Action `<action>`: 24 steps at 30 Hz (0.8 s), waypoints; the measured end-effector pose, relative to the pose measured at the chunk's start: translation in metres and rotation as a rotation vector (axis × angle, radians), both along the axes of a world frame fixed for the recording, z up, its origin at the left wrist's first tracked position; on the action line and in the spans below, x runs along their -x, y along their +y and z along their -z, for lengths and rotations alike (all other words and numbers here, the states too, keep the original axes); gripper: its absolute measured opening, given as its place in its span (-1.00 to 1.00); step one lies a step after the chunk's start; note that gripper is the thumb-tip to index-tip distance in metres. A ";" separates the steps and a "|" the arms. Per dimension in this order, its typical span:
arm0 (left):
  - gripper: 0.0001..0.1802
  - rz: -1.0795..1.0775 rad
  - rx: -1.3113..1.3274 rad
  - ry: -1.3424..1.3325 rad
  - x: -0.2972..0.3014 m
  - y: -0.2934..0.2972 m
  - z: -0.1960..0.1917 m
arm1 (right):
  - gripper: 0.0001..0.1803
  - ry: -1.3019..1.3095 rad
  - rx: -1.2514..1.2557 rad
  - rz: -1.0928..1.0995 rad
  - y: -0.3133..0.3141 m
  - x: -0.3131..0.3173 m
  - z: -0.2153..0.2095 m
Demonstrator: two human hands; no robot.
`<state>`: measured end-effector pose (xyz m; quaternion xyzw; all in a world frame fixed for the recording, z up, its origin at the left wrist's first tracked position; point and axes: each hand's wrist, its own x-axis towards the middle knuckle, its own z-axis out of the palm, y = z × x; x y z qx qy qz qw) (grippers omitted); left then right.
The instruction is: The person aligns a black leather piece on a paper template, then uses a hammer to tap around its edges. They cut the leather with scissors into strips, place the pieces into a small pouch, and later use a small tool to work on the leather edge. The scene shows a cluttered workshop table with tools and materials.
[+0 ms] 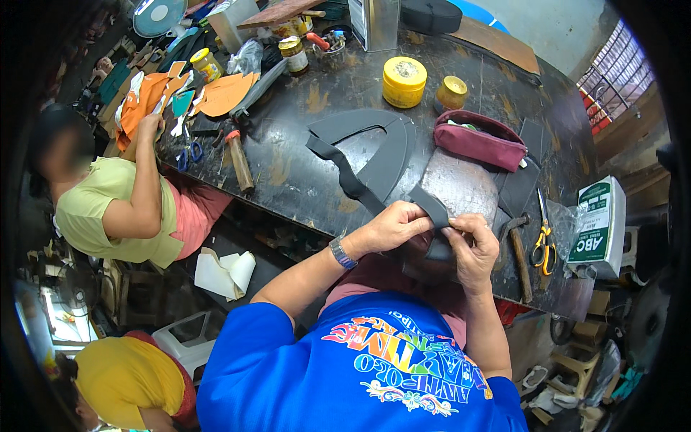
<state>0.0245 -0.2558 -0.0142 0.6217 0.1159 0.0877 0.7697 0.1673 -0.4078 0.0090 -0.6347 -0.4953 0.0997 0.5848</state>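
My left hand pinches a black, flexible strip between thumb and fingers, above the table's near edge. My right hand grips the same strip a little lower down, its fingertips almost meeting those of the left. The strip's lower end hangs between the hands. Beyond the left hand, a black curved cut piece lies flat with a long black band along it. Just past the right hand sits a worn, shiny slab.
A maroon pouch rests at the slab's far end. To the right lie a hammer and yellow-handled scissors. Yellow jars stand farther back. Another hammer lies left, near a person in a light yellow shirt.
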 end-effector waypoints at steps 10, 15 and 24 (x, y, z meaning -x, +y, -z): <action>-0.76 -0.413 -0.516 0.132 0.002 0.119 -0.029 | -0.64 -0.115 0.415 0.092 0.019 -0.053 -0.006; -0.77 -0.616 -0.365 0.208 0.006 0.202 -0.016 | -0.83 -0.300 0.499 -0.129 0.061 -0.098 -0.049; -0.76 -0.773 -0.457 0.324 -0.023 0.241 0.010 | -0.15 -0.353 0.297 -0.186 0.218 -0.118 -0.110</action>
